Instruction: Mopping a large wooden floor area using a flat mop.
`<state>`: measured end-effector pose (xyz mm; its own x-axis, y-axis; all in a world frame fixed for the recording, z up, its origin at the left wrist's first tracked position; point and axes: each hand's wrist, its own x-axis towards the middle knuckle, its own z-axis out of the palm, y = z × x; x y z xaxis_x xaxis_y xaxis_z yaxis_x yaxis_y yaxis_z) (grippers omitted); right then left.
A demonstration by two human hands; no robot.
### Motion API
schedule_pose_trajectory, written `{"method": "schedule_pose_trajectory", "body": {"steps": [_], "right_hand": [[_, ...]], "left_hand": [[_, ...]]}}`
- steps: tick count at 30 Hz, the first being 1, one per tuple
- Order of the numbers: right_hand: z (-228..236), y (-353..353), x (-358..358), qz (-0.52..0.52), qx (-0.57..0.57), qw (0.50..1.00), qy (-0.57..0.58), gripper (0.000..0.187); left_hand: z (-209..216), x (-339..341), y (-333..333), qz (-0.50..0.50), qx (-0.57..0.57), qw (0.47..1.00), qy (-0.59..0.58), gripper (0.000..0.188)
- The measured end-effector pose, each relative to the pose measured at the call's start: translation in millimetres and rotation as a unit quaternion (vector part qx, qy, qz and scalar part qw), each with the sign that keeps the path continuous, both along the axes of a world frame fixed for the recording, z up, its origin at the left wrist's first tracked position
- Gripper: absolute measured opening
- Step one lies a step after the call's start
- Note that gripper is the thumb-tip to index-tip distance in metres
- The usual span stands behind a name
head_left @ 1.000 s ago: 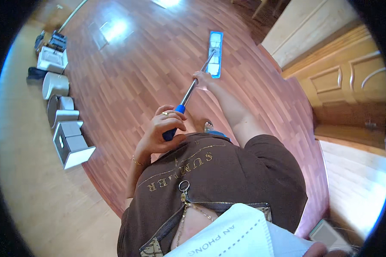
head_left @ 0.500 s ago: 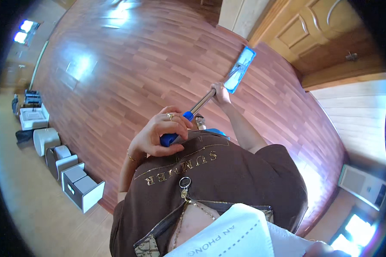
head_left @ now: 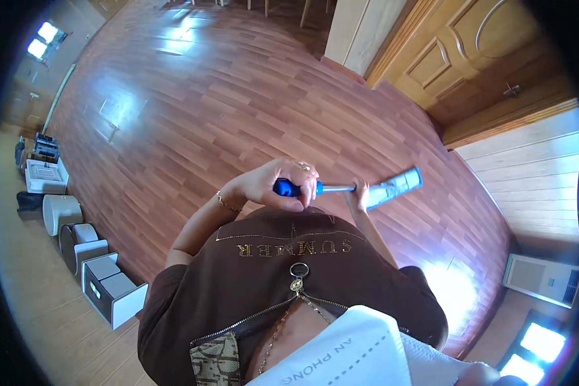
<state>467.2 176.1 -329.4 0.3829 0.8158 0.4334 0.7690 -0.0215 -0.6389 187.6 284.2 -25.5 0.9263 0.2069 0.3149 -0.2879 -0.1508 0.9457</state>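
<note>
I hold a flat mop with a metal pole and a blue grip. My left hand is closed around the blue grip end at chest height. My right hand grips the metal pole farther down, close to the blue-and-white mop head. The mop head rests on the reddish wooden floor to my right, near the wall. My brown shirt fills the lower middle of the view.
Several white and grey box-like containers line the wall at the left. A wooden door and a cream pillar stand at the upper right. A white appliance sits at the lower right. Window glare falls on the floor.
The mop head has swung from ahead of me round to my right, near the door wall. Both hands kept their grip and the pole now lies almost level across my chest.
</note>
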Motion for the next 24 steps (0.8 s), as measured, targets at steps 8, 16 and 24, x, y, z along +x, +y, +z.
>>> {"method": "schedule_pose_trajectory", "body": {"steps": [8,16,24], "right_hand": [[23,-32,-26,-0.001,-0.060,0.998,0.014,0.013],[54,8,-57,0.101,-0.035,0.990,0.098,0.024],[51,89,-72,0.290,-0.051,0.952,0.080,0.023]], "left_hand": [[33,4,-2,-0.117,0.095,0.988,-0.041,0.014],[84,-5,-19,-0.173,0.191,0.965,-0.055,0.021],[89,-22,-42,-0.007,0.287,0.958,0.019,0.019]]}}
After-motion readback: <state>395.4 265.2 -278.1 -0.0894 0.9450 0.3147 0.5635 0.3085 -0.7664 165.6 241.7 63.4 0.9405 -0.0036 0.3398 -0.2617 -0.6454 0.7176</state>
